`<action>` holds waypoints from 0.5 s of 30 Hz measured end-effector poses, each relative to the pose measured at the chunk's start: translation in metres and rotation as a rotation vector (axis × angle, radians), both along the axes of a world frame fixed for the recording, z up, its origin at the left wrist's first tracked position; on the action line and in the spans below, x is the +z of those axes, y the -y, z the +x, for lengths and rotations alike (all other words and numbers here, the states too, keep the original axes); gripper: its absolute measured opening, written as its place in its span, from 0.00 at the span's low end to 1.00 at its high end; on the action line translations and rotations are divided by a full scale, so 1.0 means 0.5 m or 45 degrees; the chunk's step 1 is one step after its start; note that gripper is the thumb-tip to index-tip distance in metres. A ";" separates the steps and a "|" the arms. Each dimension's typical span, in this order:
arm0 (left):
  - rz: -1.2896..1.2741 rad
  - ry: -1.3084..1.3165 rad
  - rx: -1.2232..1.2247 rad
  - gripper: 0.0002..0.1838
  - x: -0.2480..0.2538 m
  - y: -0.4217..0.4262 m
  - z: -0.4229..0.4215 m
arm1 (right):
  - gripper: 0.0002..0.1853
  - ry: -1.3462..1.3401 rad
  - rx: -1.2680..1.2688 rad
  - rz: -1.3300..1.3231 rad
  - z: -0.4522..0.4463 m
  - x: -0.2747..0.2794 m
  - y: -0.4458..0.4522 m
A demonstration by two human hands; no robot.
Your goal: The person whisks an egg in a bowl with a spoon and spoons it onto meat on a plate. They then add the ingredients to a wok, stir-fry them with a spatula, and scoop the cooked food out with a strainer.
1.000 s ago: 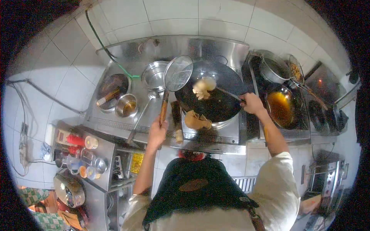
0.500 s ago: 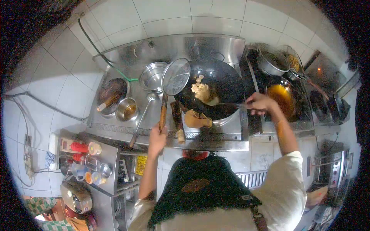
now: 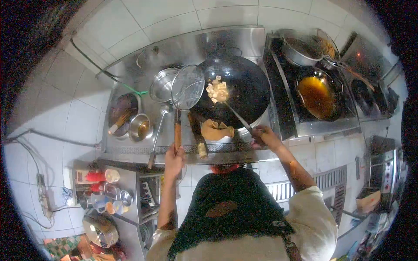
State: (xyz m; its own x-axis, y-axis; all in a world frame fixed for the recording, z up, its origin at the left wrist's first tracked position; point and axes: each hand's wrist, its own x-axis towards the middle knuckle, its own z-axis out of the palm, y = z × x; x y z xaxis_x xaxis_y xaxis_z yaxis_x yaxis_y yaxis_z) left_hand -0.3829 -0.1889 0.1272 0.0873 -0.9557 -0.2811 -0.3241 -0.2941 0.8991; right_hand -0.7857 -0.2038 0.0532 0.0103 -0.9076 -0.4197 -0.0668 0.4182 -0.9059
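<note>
My left hand (image 3: 174,158) is closed round the wooden handle of a mesh strainer (image 3: 187,87), whose round mesh hovers between a metal pot (image 3: 163,85) and the black wok (image 3: 246,85). My right hand (image 3: 266,137) grips the handle of a long metal ladle (image 3: 238,116) that reaches into the wok's left side. Pale chunks of food (image 3: 217,90) are heaped at the ladle's end, largely hiding its bowl. A folded tan cloth (image 3: 216,130) lies at the wok's near rim, beside a wooden-handled brush-like tool (image 3: 198,137).
Right of the wok, a pan of amber liquid (image 3: 314,96) sits on the stove, with a large pot (image 3: 301,48) behind it. At left are a small metal pot (image 3: 140,127) and another ladle (image 3: 157,137). Red-capped bottles (image 3: 96,176) crowd a lower-left shelf.
My right hand has moved left and nearer to me, swinging the ladle toward the food at the wok's left side. The strainer stays over nearly the same spot; the whole view has shifted.
</note>
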 end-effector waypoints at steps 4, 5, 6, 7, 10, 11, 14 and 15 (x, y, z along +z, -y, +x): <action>0.076 -0.097 0.084 0.12 0.020 -0.010 -0.019 | 0.24 0.585 -0.052 0.177 -0.041 -0.065 -0.068; 0.081 -0.086 0.074 0.12 0.022 -0.013 -0.020 | 0.26 0.389 0.185 0.142 -0.082 -0.170 -0.098; 0.057 -0.098 0.067 0.11 0.025 -0.017 -0.021 | 0.24 0.258 0.284 0.287 -0.085 -0.255 -0.134; 0.031 -0.116 0.065 0.11 0.028 -0.018 -0.025 | 0.22 0.122 0.388 0.430 -0.080 -0.307 -0.170; 0.086 -0.055 0.074 0.09 0.053 -0.024 -0.042 | 0.29 -0.468 0.888 -0.134 -0.030 -0.317 -0.251; 0.093 -0.051 0.074 0.09 0.048 -0.022 -0.041 | 0.30 -0.569 0.762 -0.282 -0.019 -0.361 -0.278; 0.160 -0.090 0.027 0.11 0.036 -0.022 -0.018 | 0.31 -0.922 0.738 -0.284 -0.013 -0.475 -0.321; 0.148 -0.079 0.044 0.11 0.035 -0.018 -0.016 | 0.32 -1.193 0.837 -0.138 -0.010 -0.496 -0.343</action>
